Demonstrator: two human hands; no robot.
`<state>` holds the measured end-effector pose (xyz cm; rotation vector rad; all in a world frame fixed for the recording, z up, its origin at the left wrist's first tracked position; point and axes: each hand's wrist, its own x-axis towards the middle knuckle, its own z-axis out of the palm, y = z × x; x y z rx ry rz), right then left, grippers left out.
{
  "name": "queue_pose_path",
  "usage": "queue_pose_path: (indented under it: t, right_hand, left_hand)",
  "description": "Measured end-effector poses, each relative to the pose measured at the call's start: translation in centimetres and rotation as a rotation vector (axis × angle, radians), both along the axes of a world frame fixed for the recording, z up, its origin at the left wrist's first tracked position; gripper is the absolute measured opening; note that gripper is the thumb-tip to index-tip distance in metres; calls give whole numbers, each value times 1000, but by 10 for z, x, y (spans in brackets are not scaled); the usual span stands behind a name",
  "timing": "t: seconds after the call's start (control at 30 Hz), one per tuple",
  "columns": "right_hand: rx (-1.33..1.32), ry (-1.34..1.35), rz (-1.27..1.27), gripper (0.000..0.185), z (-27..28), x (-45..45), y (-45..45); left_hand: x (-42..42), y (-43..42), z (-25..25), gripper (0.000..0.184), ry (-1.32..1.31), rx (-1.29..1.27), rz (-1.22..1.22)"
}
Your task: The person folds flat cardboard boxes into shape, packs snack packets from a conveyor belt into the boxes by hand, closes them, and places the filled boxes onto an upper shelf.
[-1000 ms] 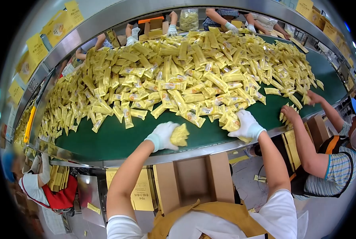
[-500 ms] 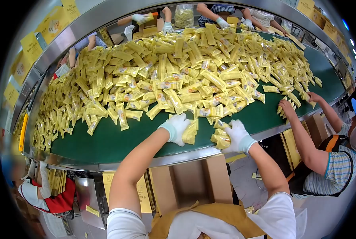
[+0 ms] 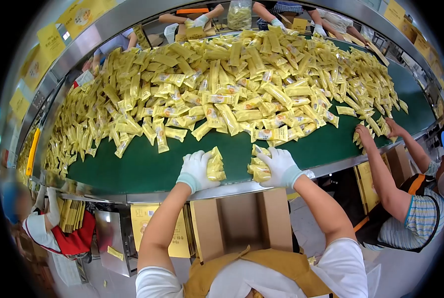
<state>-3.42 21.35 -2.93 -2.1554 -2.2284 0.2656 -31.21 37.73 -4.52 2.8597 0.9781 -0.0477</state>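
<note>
At lower centre of the frame, the white-gloved left hand [image 3: 196,170] and right hand [image 3: 280,168] are each gripping a bunch of small yellow plastic packets [image 3: 215,164] above the green conveyor belt [image 3: 107,171].

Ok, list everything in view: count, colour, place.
packets: uncountable, yellow, heaped on belt
belt: one, green, centre
open carton: one, brown, below belt
flattened cartons: several, yellow, left of open carton
upper cartons: several, yellow, along frame
clear bag: one, yellow contents, far side
co-workers: several, mixed clothing, around belt
apron: one, brown, on wearer
left hand: one, white-gloved, holding packets, near edge
right hand: one, white-gloved, holding packets, near edge
</note>
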Motion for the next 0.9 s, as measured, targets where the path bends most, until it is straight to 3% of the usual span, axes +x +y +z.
queue_pose_path:
  t: [0.13, 0.27, 0.33, 0.4, 0.47, 0.5, 0.53, 0.6, 0.63, 0.7, 0.77, 0.83, 0.9]
  right_hand:
    - [-148, 34, -73, 114, 17, -5, 4]
    - [71, 353, -196, 122, 39, 10, -12]
    - [295, 463, -165, 125, 53, 15, -29]
    - [271, 729, -125, 124, 83, 5, -47]
    - [241, 1030, -18, 123, 99, -7, -59]
    - [154, 1077, 38, 121, 108, -16, -63]
    - [63, 1120, 90, 119, 116, -26, -68]
    - [-52, 583, 341, 113, 150, -52, -66]
    - [-139, 330, 382, 108, 155, -72, -67]
    - [-194, -74, 517, 97, 140, -112, -76]
    - [-340, -138, 570, 94, 112, -145, -73]
    - [-398, -153, 628, 88, 86, -165, -67]
    - [-446, -155, 654, 80, 70, -177, -61]
  left_hand:
    - [5, -4, 4, 122, 46, -48, 96]
    - [1, -12, 17, 129, 112, -56, 219]
    - [-3, -13, 22, 128, -42, -112, 285]
    - [-20, -4, 4, 120, -294, -66, 353]
    - [-46, 16, -41, 100, -842, -290, 420]
    - [-55, 11, -26, 73, -1173, -857, 407]
    - [-69, -2, -13, 56, -1389, -1239, 404]
    - [-91, -21, 4, 58, -1491, -1420, 301]
    - [-95, -40, 22, 64, -1551, -1388, 339]
    - [-79, -84, 83, 70, -1684, -1505, 135]
    - [-75, -97, 105, 76, -1617, -1787, 353]
    - [-76, -101, 91, 86, -1217, -1844, 419]
    - [-65, -120, 106, 105, -954, -1467, -37]
